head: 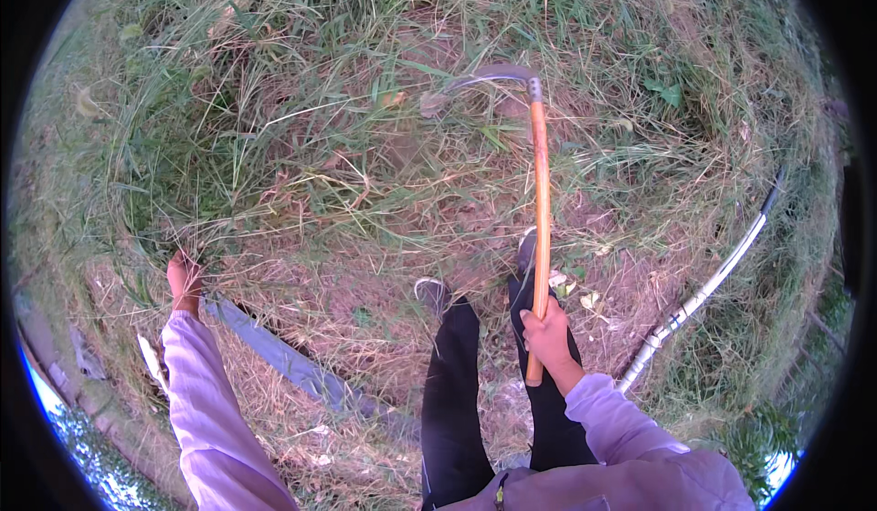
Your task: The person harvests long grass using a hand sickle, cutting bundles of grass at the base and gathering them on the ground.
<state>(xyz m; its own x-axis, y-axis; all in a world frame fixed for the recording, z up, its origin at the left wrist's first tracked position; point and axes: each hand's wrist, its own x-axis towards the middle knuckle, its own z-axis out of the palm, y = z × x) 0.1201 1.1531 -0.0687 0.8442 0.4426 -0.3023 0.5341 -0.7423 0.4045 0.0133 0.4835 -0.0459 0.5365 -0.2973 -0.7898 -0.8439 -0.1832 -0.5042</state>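
Observation:
My right hand [547, 333] is closed round the lower part of the orange-brown wooden handle of a sickle [541, 203]. The handle runs away from me, and the curved metal blade at its far end points left over the cut and flattened grass. Off to the left, my left hand [183, 278] reaches into a clump of long green and dry grass [199, 237]. Stems cross over its fingers, so I cannot tell how firmly they hold any. Both arms wear light purple sleeves.
A grey flat strip [288, 367] lies slantwise in the grass between my left arm and my legs. On the right a long white pole [692, 305] with a dark end lies on the grass. My shoes stand on ground strewn with dry grass. Taller grass grows ahead and at both sides.

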